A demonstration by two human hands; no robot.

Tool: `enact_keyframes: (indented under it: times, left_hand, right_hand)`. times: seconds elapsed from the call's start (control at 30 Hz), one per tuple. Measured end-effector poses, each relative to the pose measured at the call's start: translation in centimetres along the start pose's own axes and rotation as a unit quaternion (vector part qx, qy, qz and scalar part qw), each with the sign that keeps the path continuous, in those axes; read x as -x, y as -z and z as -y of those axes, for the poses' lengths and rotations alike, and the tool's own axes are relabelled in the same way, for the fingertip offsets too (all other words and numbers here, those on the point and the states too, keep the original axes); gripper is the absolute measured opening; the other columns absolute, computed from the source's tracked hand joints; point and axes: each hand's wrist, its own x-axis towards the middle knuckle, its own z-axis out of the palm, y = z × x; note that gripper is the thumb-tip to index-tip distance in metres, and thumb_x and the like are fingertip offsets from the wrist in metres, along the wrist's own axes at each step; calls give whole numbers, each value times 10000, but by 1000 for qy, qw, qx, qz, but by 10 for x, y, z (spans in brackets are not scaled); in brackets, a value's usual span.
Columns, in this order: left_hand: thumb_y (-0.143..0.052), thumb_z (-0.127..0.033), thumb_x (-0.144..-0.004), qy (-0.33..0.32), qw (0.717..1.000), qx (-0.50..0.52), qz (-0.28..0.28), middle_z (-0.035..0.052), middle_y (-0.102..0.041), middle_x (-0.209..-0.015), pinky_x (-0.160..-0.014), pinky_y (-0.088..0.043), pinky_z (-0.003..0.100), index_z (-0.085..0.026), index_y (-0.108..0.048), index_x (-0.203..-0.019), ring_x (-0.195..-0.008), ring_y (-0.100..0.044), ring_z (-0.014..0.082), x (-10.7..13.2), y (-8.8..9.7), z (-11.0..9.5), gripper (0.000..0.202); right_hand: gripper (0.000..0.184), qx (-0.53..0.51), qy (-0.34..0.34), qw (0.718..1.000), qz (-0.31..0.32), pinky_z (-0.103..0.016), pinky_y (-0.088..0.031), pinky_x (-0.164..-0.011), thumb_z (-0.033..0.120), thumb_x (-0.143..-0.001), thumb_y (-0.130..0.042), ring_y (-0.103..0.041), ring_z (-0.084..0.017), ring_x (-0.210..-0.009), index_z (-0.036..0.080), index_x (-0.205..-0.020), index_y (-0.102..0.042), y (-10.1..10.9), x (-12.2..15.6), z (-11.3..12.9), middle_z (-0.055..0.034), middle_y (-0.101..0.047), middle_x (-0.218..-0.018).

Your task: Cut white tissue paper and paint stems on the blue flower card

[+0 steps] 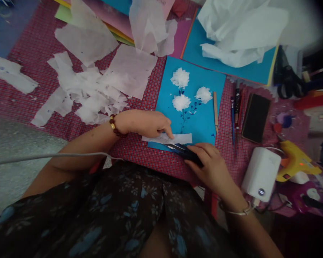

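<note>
A strip of white paper (184, 138) lies across the lower edge of a blue sheet (164, 93). My left hand (153, 123) is closed on the strip; its index finger presses down near the middle, and its other fingers are partly hidden. In my right hand (211, 163) are dark-handled scissors (187, 152), their blades pointing left along the strip's lower edge. The blue sheet bears white paper flowers (181, 103) and painted dark blue stems and leaves (187, 117).
White paper scraps (88, 89) are heaped at left. A wooden stick (215, 111) lies on the blue sheet's right edge. Further right are brushes (233, 120), a black phone (256, 117), a white power bank (262, 173) and a yellow glue gun (296, 163). Crumpled white paper (239, 32) lies at the back.
</note>
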Motion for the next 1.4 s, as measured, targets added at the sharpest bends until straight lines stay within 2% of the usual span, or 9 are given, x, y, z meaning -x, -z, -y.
enact_keyframes:
  times: [0.17,0.4,0.5,0.67,0.83,1.17,1.4]
  left_hand:
    - [-445,-11,-839,4,1000,12,5,38,-707,-985,-654,-374,230,-296,-703,-1274,-737,-550,127,0,1,-1,580]
    - [-519,-56,-826,-11,999,30,6,51,-700,-981,-657,-377,237,-253,-700,-1283,-710,-547,129,3,0,7,529]
    - [-543,-65,-812,-8,999,35,27,25,-725,-1020,-656,-373,227,-297,-668,-1317,-708,-556,125,11,3,11,569]
    - [-549,-67,-799,44,998,-19,41,-26,-765,-951,-567,-292,242,-420,-587,-1381,-598,-505,118,21,9,8,682]
    - [-600,-99,-803,28,999,-39,23,-11,-752,-825,-537,-262,240,-404,-612,-1362,-567,-499,110,20,8,9,638]
    - [-597,-117,-823,38,998,-51,16,-7,-776,-1036,-636,-334,242,-452,-584,-1369,-727,-605,151,22,3,9,641]
    - [-603,-113,-809,28,998,-61,-3,5,-780,-997,-610,-300,262,-438,-600,-1360,-709,-587,163,23,-1,10,639]
  right_hand:
    - [351,4,-17,1000,-23,-506,-555,-833,272,-932,-631,-642,-303,-983,243,-1279,-580,-4,17,7,-116,-668,-1074]
    - [314,-3,-21,1000,-15,-503,-560,-833,272,-928,-638,-627,-304,-996,223,-1235,-593,-5,18,5,-124,-658,-1088]
    - [301,-5,-19,1000,-13,-501,-562,-833,266,-929,-637,-624,-299,-984,222,-1224,-596,-5,17,4,-122,-653,-1079]
    - [297,-10,-27,999,-17,-498,-564,-837,271,-931,-640,-625,-296,-985,209,-1219,-603,-3,17,7,-128,-658,-1079]
    - [276,-11,-29,999,-29,-478,-567,-828,255,-931,-641,-635,-287,-977,201,-1199,-608,-1,14,8,-126,-661,-1073]
    - [267,31,2,999,-20,-473,-553,-833,282,-938,-633,-633,-291,-984,202,-1192,-620,0,-3,1,-124,-664,-1088]
    - [256,49,30,998,-17,-475,-546,-839,273,-919,-656,-631,-299,-1001,199,-1162,-625,-2,-14,-2,-125,-665,-1093]
